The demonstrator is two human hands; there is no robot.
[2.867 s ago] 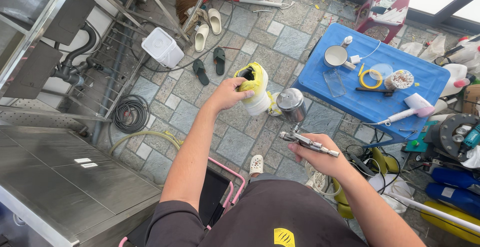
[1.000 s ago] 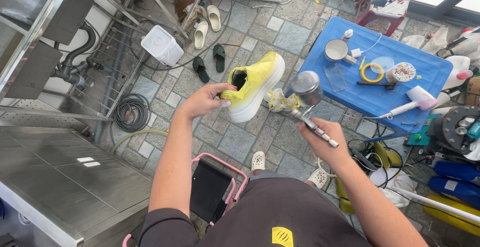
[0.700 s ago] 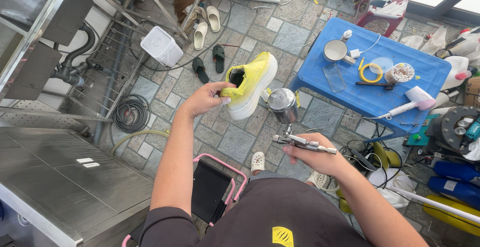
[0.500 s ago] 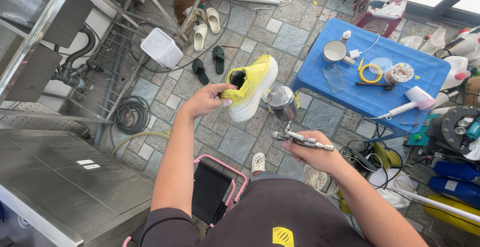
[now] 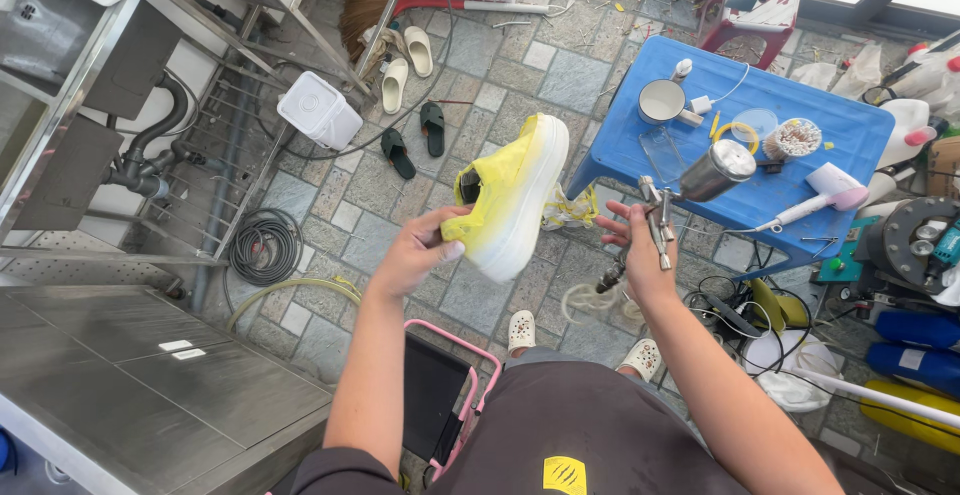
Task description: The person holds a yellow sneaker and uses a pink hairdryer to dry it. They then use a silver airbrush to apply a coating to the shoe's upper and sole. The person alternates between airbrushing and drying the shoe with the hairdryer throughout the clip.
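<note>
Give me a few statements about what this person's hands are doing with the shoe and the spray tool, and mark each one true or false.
1. The left hand holds a yellow shoe with a white sole. True.
2. The right hand is empty. False: it grips a metal spray gun with a steel cup on top.
3. The shoe rests on the blue table. False: it is held up in the air, above the stone floor.
4. A white mug stands on the blue table. True.
5. A coiled hose lies on the floor to the left of the shoe. True.
</note>
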